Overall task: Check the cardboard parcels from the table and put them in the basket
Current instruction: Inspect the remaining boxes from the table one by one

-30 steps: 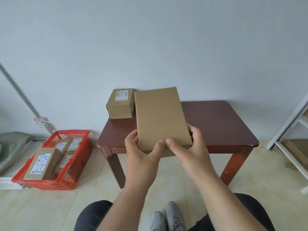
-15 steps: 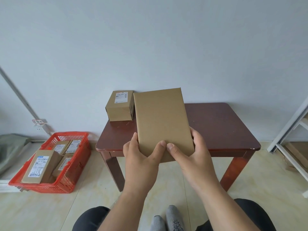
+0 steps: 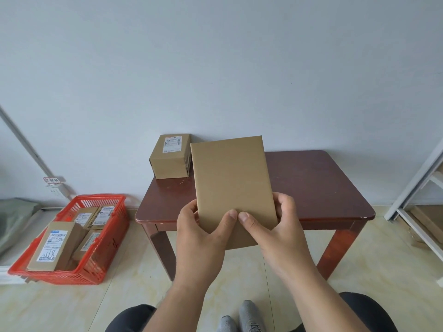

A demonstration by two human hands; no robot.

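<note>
I hold a flat brown cardboard parcel (image 3: 231, 180) up in front of me, above the table's near edge, its plain side facing me. My left hand (image 3: 201, 238) grips its lower left corner and my right hand (image 3: 273, 233) grips its lower right corner, thumbs meeting on the front. A smaller cardboard box (image 3: 170, 156) with a white label stands on the dark wooden table (image 3: 318, 188) at its back left corner. The red plastic basket (image 3: 105, 250) sits on the floor to the left and holds several labelled parcels.
A white wall stands behind the table. A white shelf frame (image 3: 414, 188) stands at the right edge. A grey-green bag (image 3: 14, 219) lies at far left beside a slanted white pipe. Beige tiled floor, with my knees and grey shoes at the bottom.
The parcel has come a little lower and more upright in my hands, turning slightly. Both hands keep the same hold. The view has shifted slightly.
</note>
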